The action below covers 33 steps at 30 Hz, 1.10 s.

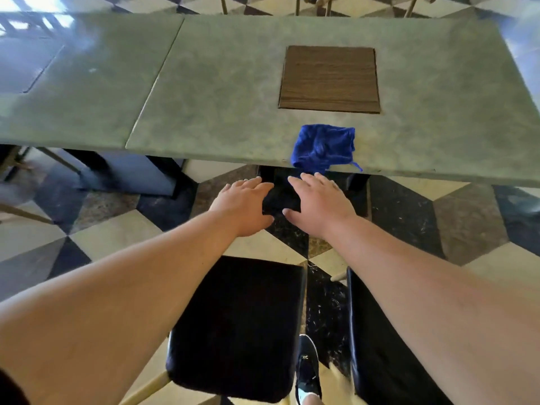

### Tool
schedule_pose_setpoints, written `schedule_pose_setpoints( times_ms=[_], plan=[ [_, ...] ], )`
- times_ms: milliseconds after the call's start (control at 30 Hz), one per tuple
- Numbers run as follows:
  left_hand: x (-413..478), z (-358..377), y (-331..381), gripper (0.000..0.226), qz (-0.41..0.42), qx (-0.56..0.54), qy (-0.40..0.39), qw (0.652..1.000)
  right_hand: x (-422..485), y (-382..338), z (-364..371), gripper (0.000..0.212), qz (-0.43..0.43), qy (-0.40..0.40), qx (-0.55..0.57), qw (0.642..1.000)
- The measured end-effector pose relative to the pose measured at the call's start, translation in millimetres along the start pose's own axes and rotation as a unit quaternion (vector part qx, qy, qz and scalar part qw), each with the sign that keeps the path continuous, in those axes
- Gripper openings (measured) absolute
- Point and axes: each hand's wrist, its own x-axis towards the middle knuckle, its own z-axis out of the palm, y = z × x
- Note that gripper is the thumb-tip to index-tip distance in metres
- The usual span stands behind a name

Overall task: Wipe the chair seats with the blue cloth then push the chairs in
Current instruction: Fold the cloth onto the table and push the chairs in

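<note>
Both bare forearms reach forward from the bottom corners, and the two hands hang palm-down side by side in the air, just short of the near edge of the surface [222, 112]. Left hand [244, 207] has its fingers spread flat and holds nothing; right hand [320, 207] is likewise splayed open and empty, its thumb near the left hand's thumb without touching. Under the left forearm sits a chair seat [236, 325] with black padding, pulled well back from the surface, a pale wooden leg showing at its lower left corner. A second black chair seat [377, 355] lies under the right forearm, partly hidden by it. Between the two seats runs a narrow strip of floor [409, 217], where a black shoe [306, 366] stands.

Just beyond the right hand's fingertips, the blue cloth [324, 147] lies crumpled on the surface, its lower corner hanging slightly over the near edge. Farther back, a brown wooden square panel [329, 79] sits flush in the top. A seam divides this surface from another slab to the left. Open patterned floor lies between the seats and the near edge.
</note>
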Motion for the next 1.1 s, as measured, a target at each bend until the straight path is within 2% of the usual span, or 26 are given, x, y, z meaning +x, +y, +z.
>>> schedule_pose_setpoints(
  times_ms=[367,500,700,833,1000,1100],
  plan=[
    [-241.9,54.1,-147.4,0.096,-0.009,-0.019,-0.041,0.999,-183.4,-176.1,66.8,0.089,0.057,-0.024,-0.004,0.998],
    [-291.9,82.4,-174.3,0.097,0.002,-0.033,-0.058,0.998,-228.6,-217.7,85.7,0.088,0.058,-0.032,-0.010,0.998],
    [-330.7,124.9,-187.6,0.097,0.002,-0.042,-0.091,0.995,-272.3,-243.5,123.3,0.087,0.036,-0.071,-0.008,0.997],
    [-344.4,157.2,-189.2,0.098,-0.016,-0.046,-0.147,0.988,-296.1,-245.9,155.6,0.088,0.020,-0.131,-0.004,0.991],
    [-353.7,197.7,-182.5,0.111,-0.021,-0.059,-0.309,0.949,-328.8,-244.3,185.8,0.096,0.028,-0.245,0.028,0.969],
    [-354.1,215.8,-178.8,0.120,-0.013,-0.022,-0.355,0.935,-343.5,-240.4,202.8,0.101,0.035,-0.295,0.025,0.955]
  ],
)
